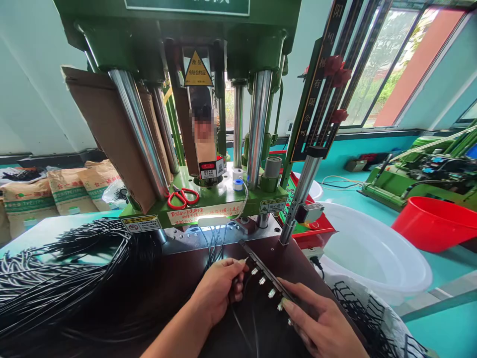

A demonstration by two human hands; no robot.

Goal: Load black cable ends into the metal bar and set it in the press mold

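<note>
Right hand [322, 315] gripped the dark bar [266, 270], which seemingly needed steadying, while left hand [221, 286] pinched a small fitting [246, 259] near its far end.

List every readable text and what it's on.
"產品 檢驗合格証": yellow triangular sticker
"阳机械有限公司": tall black panel
"TPE": brown paper sack
Too small or blurred: red handwriting on white paper strip, white warning labels, black label. Cut off: green top sign.
</note>
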